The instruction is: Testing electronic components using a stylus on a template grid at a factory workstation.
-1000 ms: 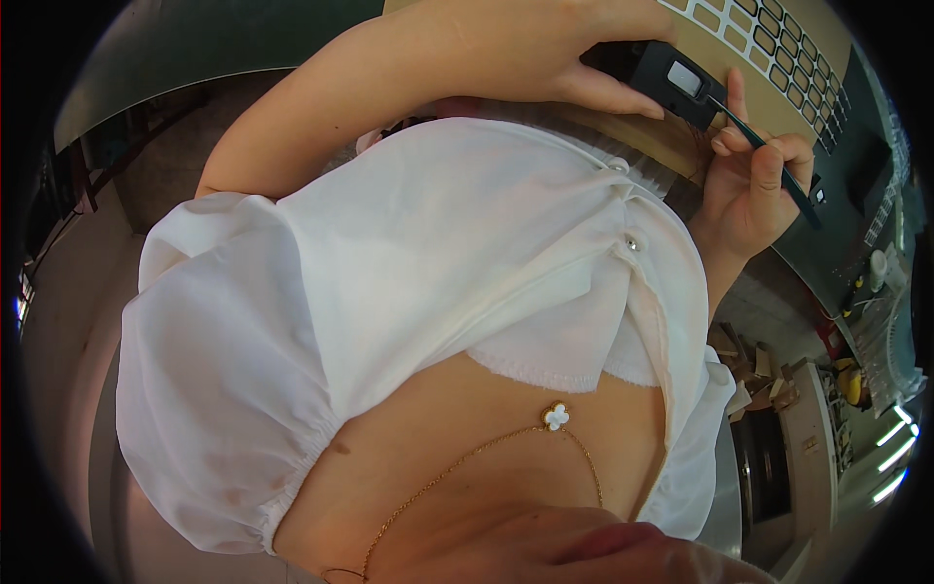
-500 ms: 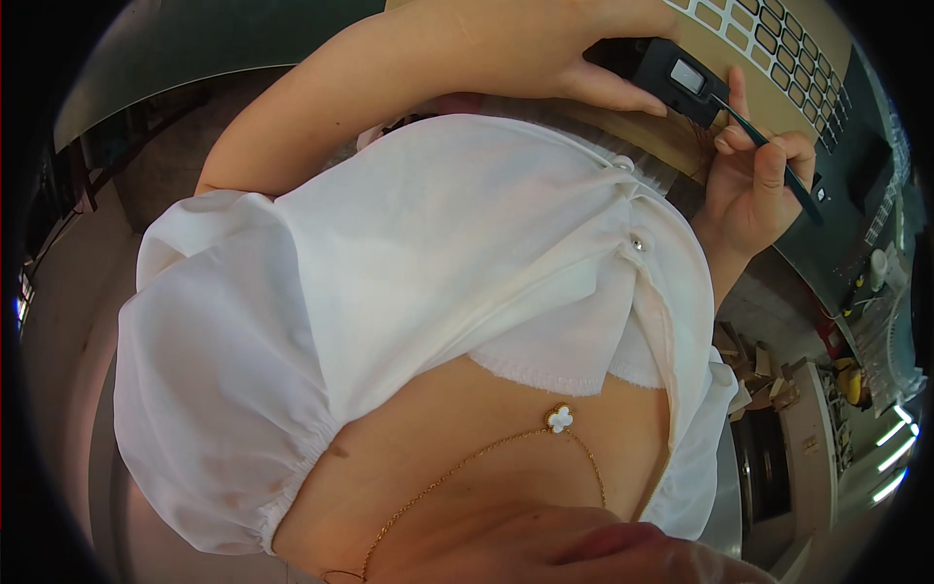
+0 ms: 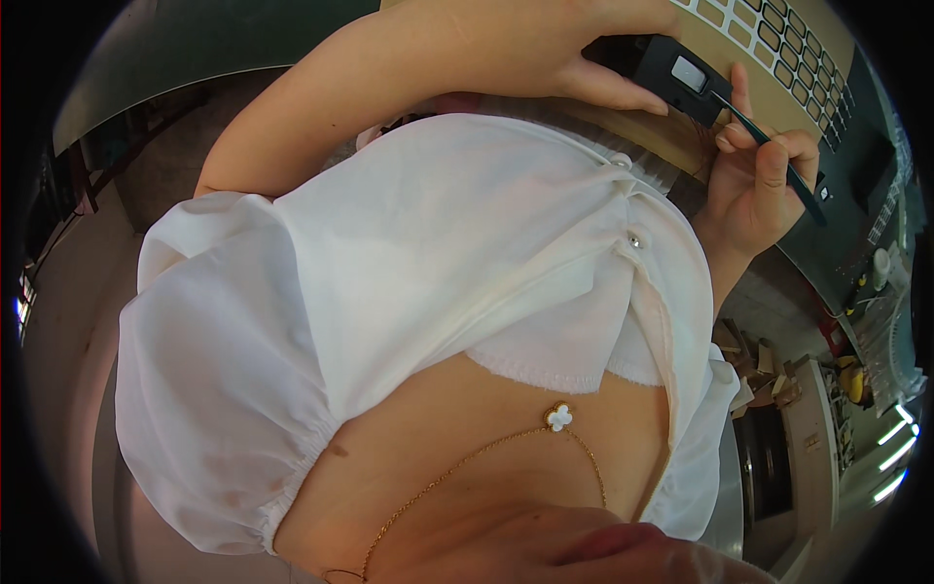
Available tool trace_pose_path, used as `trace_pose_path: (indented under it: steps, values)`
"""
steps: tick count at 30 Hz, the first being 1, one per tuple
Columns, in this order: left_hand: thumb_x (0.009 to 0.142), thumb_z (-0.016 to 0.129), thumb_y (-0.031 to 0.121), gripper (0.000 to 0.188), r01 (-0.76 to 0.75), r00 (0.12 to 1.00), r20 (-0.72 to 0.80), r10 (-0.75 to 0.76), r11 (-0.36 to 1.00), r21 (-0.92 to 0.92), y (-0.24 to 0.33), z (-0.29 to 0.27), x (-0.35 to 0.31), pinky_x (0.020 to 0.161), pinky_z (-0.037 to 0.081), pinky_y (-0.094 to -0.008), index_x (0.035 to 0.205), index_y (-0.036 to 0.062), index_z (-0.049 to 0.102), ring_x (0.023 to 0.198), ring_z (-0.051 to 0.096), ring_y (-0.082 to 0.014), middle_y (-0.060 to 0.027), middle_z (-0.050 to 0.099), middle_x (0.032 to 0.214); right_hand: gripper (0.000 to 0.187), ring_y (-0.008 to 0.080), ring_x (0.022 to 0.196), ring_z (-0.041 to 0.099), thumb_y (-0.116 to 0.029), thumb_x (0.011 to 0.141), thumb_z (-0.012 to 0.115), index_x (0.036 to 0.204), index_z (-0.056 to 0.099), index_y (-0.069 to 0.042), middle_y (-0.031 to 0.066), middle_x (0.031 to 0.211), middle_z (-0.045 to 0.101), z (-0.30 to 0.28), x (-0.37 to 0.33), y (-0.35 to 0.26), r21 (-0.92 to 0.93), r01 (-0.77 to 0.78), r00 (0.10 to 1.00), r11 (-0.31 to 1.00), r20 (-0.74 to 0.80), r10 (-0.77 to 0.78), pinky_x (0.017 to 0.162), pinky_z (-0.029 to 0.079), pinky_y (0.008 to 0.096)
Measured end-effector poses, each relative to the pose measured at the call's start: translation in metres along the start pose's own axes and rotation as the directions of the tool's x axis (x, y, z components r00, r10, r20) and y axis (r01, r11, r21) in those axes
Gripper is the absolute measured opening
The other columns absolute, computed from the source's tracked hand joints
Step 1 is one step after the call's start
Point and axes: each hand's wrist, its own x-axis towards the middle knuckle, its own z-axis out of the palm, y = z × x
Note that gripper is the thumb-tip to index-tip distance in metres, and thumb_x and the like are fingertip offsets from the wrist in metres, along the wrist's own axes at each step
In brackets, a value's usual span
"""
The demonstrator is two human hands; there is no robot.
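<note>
At the top of the head view, my left hand (image 3: 574, 58) grips a small black box-like part (image 3: 660, 70) between thumb and fingers; its upper fingers are cut off by the frame edge. A pale rectangular window (image 3: 689, 74) is set in the part's face. My right hand (image 3: 764, 185), at the upper right, is closed on dark tweezers (image 3: 807, 198). The tweezers' tip meets the part beside the window's lower right corner. One finger of that hand points up alongside the part.
Beyond the hands lies a brown board (image 3: 827, 24) carrying a sheet of rounded square frames (image 3: 793, 49) in white and black. A dark work surface (image 3: 861, 175) extends to the right, with clear plastic wrapping (image 3: 887, 336) near its edge. Cardboard boxes (image 3: 749, 355) stand lower down.
Very little differs. Both hands keep their grips, and the tweezers' tip stays at the window's corner of the black part.
</note>
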Motion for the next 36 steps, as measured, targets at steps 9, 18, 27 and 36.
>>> trace_pose_path:
  steps: [9, 18, 27, 36]
  values:
    - [0.065, 0.066, 0.018, 0.027, -0.013, 1.000, 0.002, 0.013, 1.000, -0.007, -0.0002, -0.0012, -0.0003, 0.067, 0.041, -0.0273, 0.084, 0.0049, 0.052, 0.071, 0.051, -0.0201, -0.0069, 0.053, 0.080, 0.010, 0.0178, 0.055, 0.056, -0.010, 0.084, 0.052, 0.076, 0.046, -0.008, 0.0132, 0.066, 0.062, 0.0023, 0.0006, -0.0003, 0.000, -0.007, 1.000, 1.000, -0.021, 0.007, 0.101, 0.020, 0.0575]
    - [0.065, 0.067, 0.018, 0.027, -0.036, 0.999, 0.013, 0.036, 0.999, -0.023, -0.0024, -0.0023, -0.0001, 0.067, 0.041, -0.0272, 0.084, 0.0050, 0.052, 0.071, 0.051, -0.0199, -0.0067, 0.053, 0.079, 0.009, 0.0190, 0.056, 0.057, -0.009, 0.083, 0.053, 0.077, 0.047, -0.007, 0.0141, 0.066, 0.062, -0.0023, 0.0002, 0.0003, -0.015, 0.013, 1.000, 1.000, -0.006, -0.013, 0.100, 0.022, 0.0573]
    - [0.065, 0.067, 0.018, 0.028, -0.066, 0.997, 0.022, 0.067, 0.997, -0.046, 0.0033, -0.0035, 0.0034, 0.067, 0.041, -0.0271, 0.084, 0.0051, 0.052, 0.070, 0.051, -0.0198, -0.0065, 0.053, 0.079, 0.009, 0.0195, 0.058, 0.058, -0.009, 0.084, 0.052, 0.077, 0.046, -0.007, 0.0143, 0.067, 0.062, -0.0019, 0.0014, 0.0001, -0.007, 0.035, 0.999, 0.999, 0.007, -0.035, 0.099, 0.023, 0.0578]
    - [0.064, 0.067, 0.019, 0.028, -0.084, 0.996, 0.025, 0.085, 0.995, -0.051, 0.0050, -0.0075, 0.0029, 0.066, 0.041, -0.0270, 0.084, 0.0052, 0.052, 0.070, 0.051, -0.0197, -0.0063, 0.053, 0.078, 0.009, 0.0196, 0.058, 0.058, -0.008, 0.084, 0.051, 0.078, 0.045, -0.007, 0.0142, 0.067, 0.062, -0.0038, 0.0019, 0.0026, 0.002, 0.057, 0.996, 0.998, 0.067, -0.057, 0.098, 0.024, 0.0588]
